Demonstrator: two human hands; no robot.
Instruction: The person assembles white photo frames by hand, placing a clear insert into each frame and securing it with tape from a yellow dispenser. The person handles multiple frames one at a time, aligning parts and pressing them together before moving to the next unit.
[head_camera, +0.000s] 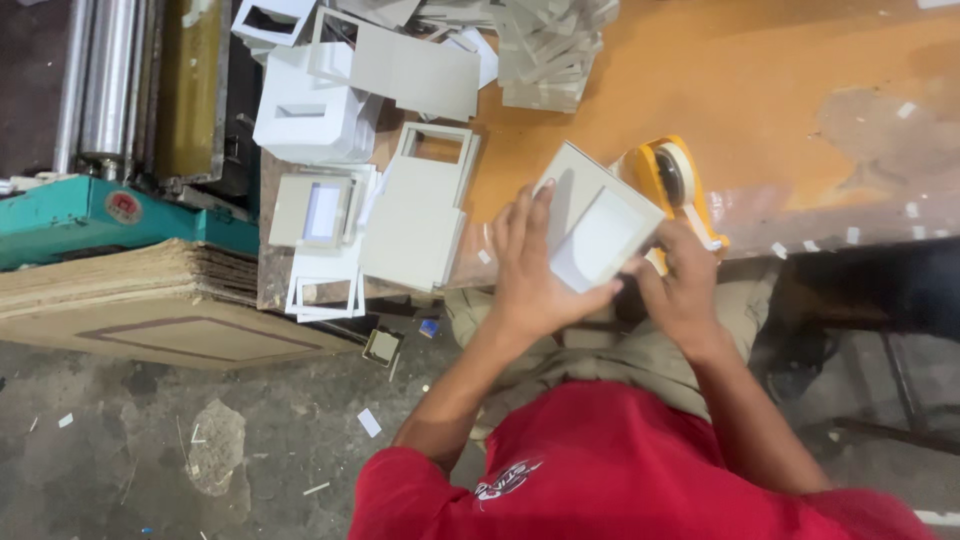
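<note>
Grey card frame (592, 225) held in both grips, left hand (530, 270) and right hand (680, 285), beside yellow tape dispenser (675, 180)

The orange desk (780, 90) carries a yellow tape dispenser (672, 180) near its front edge and small tape bits (852, 235) along that edge. Grey card frames (420, 205) lie at its left end, with a loose pile (545, 50) farther back.
</note>
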